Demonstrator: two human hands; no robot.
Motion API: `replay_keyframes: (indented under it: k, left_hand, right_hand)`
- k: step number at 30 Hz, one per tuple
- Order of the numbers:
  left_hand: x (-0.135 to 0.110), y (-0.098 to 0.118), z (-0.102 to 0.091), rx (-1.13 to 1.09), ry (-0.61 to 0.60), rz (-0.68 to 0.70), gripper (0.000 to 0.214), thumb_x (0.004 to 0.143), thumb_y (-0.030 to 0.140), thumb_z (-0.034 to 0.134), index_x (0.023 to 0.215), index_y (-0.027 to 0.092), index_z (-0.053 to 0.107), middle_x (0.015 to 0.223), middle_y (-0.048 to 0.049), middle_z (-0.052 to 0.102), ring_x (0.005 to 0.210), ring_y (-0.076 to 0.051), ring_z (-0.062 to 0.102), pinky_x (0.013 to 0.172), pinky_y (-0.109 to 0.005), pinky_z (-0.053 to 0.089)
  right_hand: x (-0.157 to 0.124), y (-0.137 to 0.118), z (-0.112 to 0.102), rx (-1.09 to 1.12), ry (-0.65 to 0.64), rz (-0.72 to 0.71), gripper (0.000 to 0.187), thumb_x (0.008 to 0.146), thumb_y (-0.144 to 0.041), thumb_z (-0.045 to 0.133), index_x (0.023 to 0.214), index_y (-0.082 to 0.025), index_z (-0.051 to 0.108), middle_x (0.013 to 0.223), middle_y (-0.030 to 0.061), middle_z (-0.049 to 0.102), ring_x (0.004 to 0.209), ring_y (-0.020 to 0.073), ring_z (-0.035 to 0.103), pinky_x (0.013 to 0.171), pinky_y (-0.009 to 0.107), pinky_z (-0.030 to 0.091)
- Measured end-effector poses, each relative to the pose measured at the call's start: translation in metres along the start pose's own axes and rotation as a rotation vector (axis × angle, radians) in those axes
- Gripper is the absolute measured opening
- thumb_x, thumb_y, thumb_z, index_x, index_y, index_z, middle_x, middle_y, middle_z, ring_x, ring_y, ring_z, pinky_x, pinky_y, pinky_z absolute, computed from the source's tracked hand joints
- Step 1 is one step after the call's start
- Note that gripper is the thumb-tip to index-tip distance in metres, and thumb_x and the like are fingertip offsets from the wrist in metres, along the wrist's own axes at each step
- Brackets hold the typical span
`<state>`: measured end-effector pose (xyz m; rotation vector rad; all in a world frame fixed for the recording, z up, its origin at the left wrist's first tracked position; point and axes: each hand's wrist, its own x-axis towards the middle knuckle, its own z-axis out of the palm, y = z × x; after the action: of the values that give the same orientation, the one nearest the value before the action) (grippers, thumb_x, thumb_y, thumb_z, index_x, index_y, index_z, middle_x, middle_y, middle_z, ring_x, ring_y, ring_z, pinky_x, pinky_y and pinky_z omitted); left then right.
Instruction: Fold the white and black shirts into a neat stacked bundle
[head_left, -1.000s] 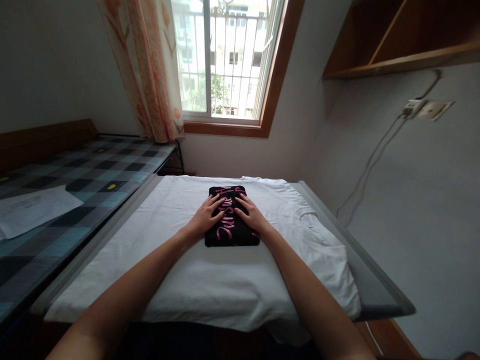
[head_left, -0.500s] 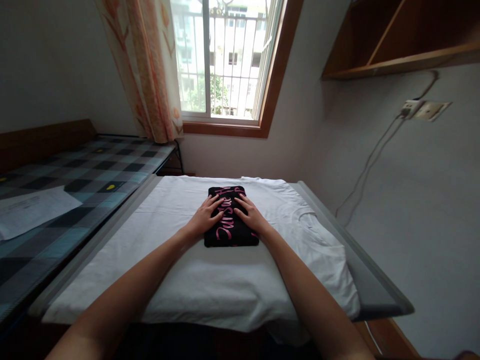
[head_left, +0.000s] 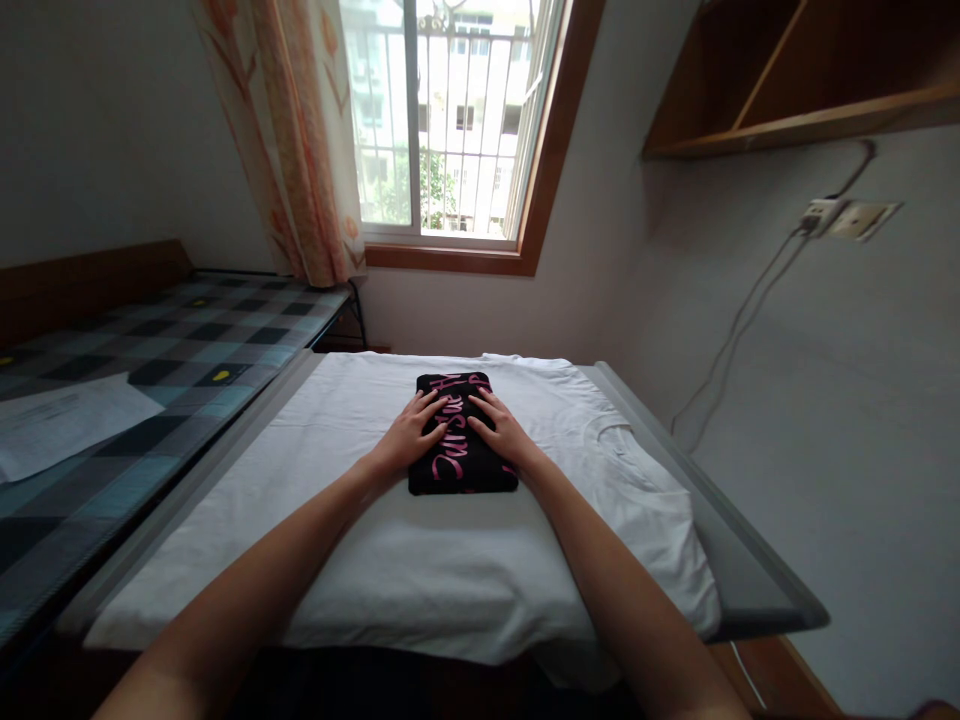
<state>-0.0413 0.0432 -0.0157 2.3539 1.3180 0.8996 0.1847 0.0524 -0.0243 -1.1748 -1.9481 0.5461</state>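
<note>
Far left of the left hand (head_left: 405,435): one checked bed (head_left: 180,340), bearing a printed paper sheet (head_left: 75,420). Beyond that hand, leftward: patterned curtain (head_left: 300,130), hanging at the left side of a barred window (head_left: 465,130).

Under the left hand's fingers and extending to its right: one black rectangular piece (head_left: 460,446), rounded corners, pink lettering, lying flat on a white T-shirt (head_left: 480,560); material unclear.

Left hand: palm down, flat, fingers extended and parted, laid on the left part of the black piece, not closed round it. Heel of the hand at the left edge of the piece.

Right hand (head_left: 506,435): likewise flat and palm down, fingers spread, pressed or resting on the right part of the piece; which of the two cannot be told. Thumbs of the two hands point toward each other, apart, lettering between.

Right of the right hand: T-shirt collar (head_left: 611,430), fabric creased around it. Further right: grey edge of the surface (head_left: 720,520). Beyond, on the wall: hanging cable (head_left: 731,340), socket (head_left: 862,220), and above these a wooden shelf (head_left: 810,125).
</note>
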Motion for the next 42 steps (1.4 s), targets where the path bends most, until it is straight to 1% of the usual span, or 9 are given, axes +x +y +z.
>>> replay_keyframes:
  k: [5, 10, 13, 18, 21, 29, 32, 36, 42]
  left_hand:
    - [0.001, -0.003, 0.0, -0.004, 0.0, 0.001, 0.051, 0.091, 0.044, 0.05, 0.139, 0.025, 0.049, 0.151, -0.0043, 0.039, 0.143, -0.026, 0.026, 0.117, -0.05, 0.023]
    - [0.002, -0.008, -0.002, -0.036, 0.004, 0.048, 0.047, 0.095, 0.043, 0.041, 0.138, 0.025, 0.05, 0.149, -0.0037, 0.043, 0.14, -0.022, 0.032, 0.118, -0.044, 0.024]
    - [0.001, -0.01, -0.003, -0.047, 0.018, 0.053, 0.047, 0.095, 0.043, 0.041, 0.137, 0.026, 0.051, 0.149, -0.003, 0.043, 0.14, -0.022, 0.032, 0.118, -0.044, 0.024]
    - [-0.005, -0.014, -0.003, -0.066, 0.016, 0.048, 0.051, 0.093, 0.045, 0.044, 0.14, 0.025, 0.048, 0.15, -0.0036, 0.04, 0.142, -0.023, 0.029, 0.118, -0.044, 0.023]
    - [-0.012, -0.019, -0.006, -0.059, 0.006, 0.033, 0.051, 0.093, 0.045, 0.044, 0.14, 0.026, 0.047, 0.152, -0.0032, 0.038, 0.142, -0.023, 0.027, 0.119, -0.045, 0.021]
    - [-0.036, -0.033, -0.028, -0.078, 0.012, 0.006, 0.053, 0.093, 0.049, 0.043, 0.139, 0.024, 0.049, 0.152, -0.005, 0.038, 0.143, -0.026, 0.026, 0.118, -0.048, 0.021]
    - [-0.04, -0.041, -0.04, -0.087, 0.014, 0.012, 0.055, 0.092, 0.051, 0.043, 0.138, 0.021, 0.05, 0.151, -0.007, 0.038, 0.142, -0.027, 0.028, 0.118, -0.048, 0.021]
    - [-0.041, -0.052, -0.054, -0.103, 0.018, 0.01, 0.058, 0.091, 0.054, 0.044, 0.137, 0.021, 0.051, 0.15, -0.0078, 0.04, 0.14, -0.028, 0.031, 0.117, -0.048, 0.022]
    - [-0.04, -0.056, -0.057, -0.123, 0.047, -0.024, 0.058, 0.09, 0.054, 0.045, 0.136, 0.019, 0.052, 0.152, -0.0092, 0.036, 0.14, -0.027, 0.032, 0.117, -0.045, 0.024]
  right_hand:
    - [0.0, 0.001, 0.001, 0.007, 0.004, -0.003, 0.054, 0.086, -0.054, 0.055, 0.133, -0.027, 0.057, 0.149, 0.007, 0.041, 0.14, 0.0266, 0.031, 0.116, 0.048, 0.023]
    - [0.0, 0.001, 0.005, -0.015, 0.046, -0.015, 0.051, 0.087, -0.051, 0.054, 0.131, -0.024, 0.059, 0.147, 0.0089, 0.043, 0.138, 0.0261, 0.035, 0.115, 0.046, 0.026]
    - [0.0, 0.0, 0.007, -0.029, 0.079, -0.03, 0.05, 0.087, -0.048, 0.055, 0.13, -0.023, 0.06, 0.146, 0.0104, 0.044, 0.136, 0.0263, 0.038, 0.115, 0.046, 0.027]
    - [-0.001, -0.003, 0.013, -0.032, 0.124, -0.031, 0.044, 0.086, -0.044, 0.057, 0.127, -0.027, 0.062, 0.144, 0.0069, 0.047, 0.135, 0.026, 0.039, 0.114, 0.047, 0.028]
    - [-0.003, -0.009, 0.019, -0.033, 0.127, -0.02, 0.045, 0.086, -0.043, 0.057, 0.127, -0.025, 0.062, 0.145, 0.0081, 0.046, 0.135, 0.0262, 0.038, 0.114, 0.046, 0.027]
    - [0.001, -0.033, 0.047, -0.041, 0.125, 0.014, 0.044, 0.083, -0.039, 0.061, 0.124, -0.023, 0.064, 0.143, 0.0089, 0.048, 0.134, 0.0256, 0.039, 0.114, 0.044, 0.027]
    - [0.009, -0.041, 0.058, -0.044, 0.116, 0.016, 0.045, 0.084, -0.039, 0.061, 0.125, -0.021, 0.063, 0.143, 0.0093, 0.049, 0.134, 0.025, 0.039, 0.114, 0.042, 0.027]
    - [0.02, -0.046, 0.071, -0.029, 0.102, 0.026, 0.044, 0.083, -0.038, 0.062, 0.124, -0.023, 0.063, 0.143, 0.0076, 0.049, 0.135, 0.0242, 0.038, 0.114, 0.041, 0.028]
    - [0.023, -0.047, 0.072, 0.005, 0.104, -0.037, 0.047, 0.084, -0.039, 0.06, 0.127, -0.021, 0.059, 0.142, 0.0097, 0.049, 0.133, 0.0233, 0.04, 0.113, 0.039, 0.029]
